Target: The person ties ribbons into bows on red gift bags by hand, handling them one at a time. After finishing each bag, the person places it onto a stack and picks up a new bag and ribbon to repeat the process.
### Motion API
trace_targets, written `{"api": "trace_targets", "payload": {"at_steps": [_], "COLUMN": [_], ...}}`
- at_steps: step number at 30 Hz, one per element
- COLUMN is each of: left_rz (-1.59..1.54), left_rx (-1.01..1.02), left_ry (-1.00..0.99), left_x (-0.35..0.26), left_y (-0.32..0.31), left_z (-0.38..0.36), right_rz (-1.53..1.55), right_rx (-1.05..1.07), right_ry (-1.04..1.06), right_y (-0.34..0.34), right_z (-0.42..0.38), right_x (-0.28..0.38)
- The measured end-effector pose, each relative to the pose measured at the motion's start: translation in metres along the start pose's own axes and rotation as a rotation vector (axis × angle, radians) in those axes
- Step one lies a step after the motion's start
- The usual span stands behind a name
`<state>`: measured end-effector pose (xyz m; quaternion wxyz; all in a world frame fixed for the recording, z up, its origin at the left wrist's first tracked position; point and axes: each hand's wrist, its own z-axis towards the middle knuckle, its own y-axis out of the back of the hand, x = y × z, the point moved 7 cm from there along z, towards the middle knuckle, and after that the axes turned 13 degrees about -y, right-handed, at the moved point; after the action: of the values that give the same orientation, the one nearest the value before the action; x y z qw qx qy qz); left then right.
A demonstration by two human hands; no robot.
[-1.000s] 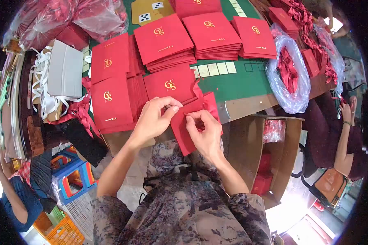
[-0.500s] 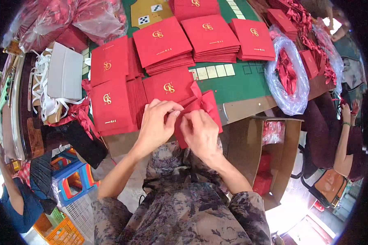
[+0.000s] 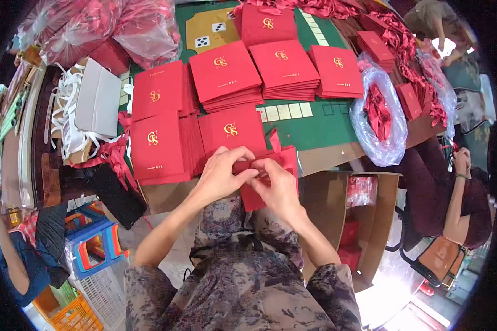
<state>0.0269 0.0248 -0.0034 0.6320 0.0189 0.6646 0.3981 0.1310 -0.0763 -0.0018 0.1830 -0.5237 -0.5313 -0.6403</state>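
Note:
A red gift bag (image 3: 253,199) hangs at the table's front edge, between my two hands. My left hand (image 3: 224,174) is closed at its top edge, thumb and fingers pinched together. My right hand (image 3: 279,187) pinches at the same edge, its fingertips meeting those of the left. A red ribbon (image 3: 274,141) sticks up from the bag behind my right hand. What lies between the fingertips is partly hidden. Just beyond my left hand lies a flat red bag (image 3: 232,128) with gold lettering.
Stacks of red bags (image 3: 226,71) cover the green table (image 3: 315,129). At right lies a plastic bag of red ribbons (image 3: 378,113); at left, a white box (image 3: 98,96) with white straps. A cardboard box (image 3: 326,220) stands below the table. Other people sit at both sides.
My hands have drawn closer together, the right shifting slightly left to meet the left at the bag's edge. The view has shifted a little.

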Motion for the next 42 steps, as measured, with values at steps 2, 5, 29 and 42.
{"api": "trace_targets", "payload": {"at_steps": [2, 5, 29, 42], "left_rz": [0.055, 0.126, 0.331, 0.434], "left_rx": [-0.008, -0.042, -0.145, -0.254], "left_ry": [-0.030, -0.046, -0.183, -0.099], "left_x": [0.004, 0.000, -0.026, 0.009], "left_y": [-0.003, -0.009, 0.009, 0.002], "left_z": [-0.003, -0.007, -0.013, 0.007], "right_rz": [-0.025, -0.113, 0.194, -0.502], "right_rx": [0.007, -0.059, 0.164, -0.078], "right_ry": [0.011, 0.121, 0.001, -0.177], "right_y": [0.020, 0.048, 0.017, 0.055], "right_z": [0.000, 0.009, 0.094, 0.074], "right_x": [0.014, 0.043, -0.023, -0.031]}}
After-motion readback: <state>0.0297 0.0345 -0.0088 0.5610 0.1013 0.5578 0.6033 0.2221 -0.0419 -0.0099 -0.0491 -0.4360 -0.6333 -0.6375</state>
